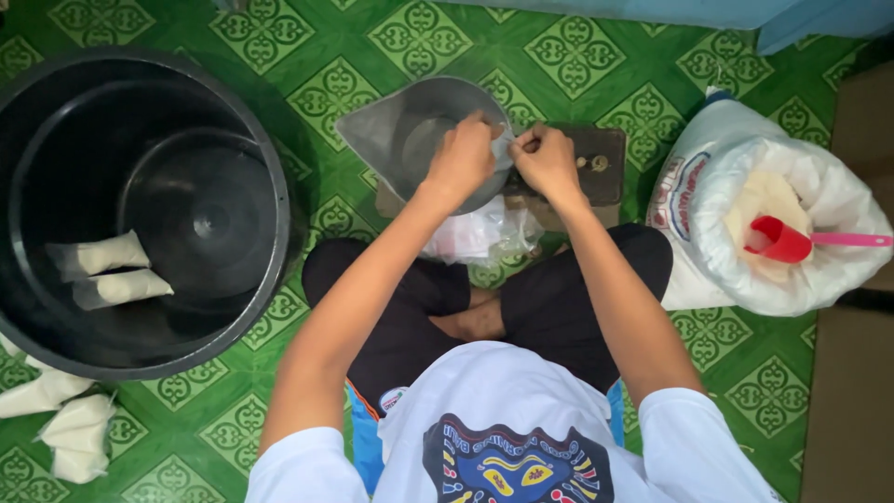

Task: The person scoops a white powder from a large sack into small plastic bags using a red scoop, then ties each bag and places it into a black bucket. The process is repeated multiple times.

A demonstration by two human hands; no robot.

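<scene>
I sit cross-legged on a green patterned floor. My left hand (461,156) and my right hand (545,160) meet over a grey metal pan (391,130) that rests on a dark scale (605,168). Both hands pinch the mouth of a small clear plastic bag (506,144) between them, at the pan's right edge. What is inside the bag is hidden by my fingers. A heap of empty clear plastic bags (480,233) lies on the floor just before my shins.
A big black tub (140,210) at the left holds two filled white packets (107,270). More filled packets (56,419) lie on the floor below it. At the right stands an open white sack (745,196) of pale powder with a red scoop (782,240).
</scene>
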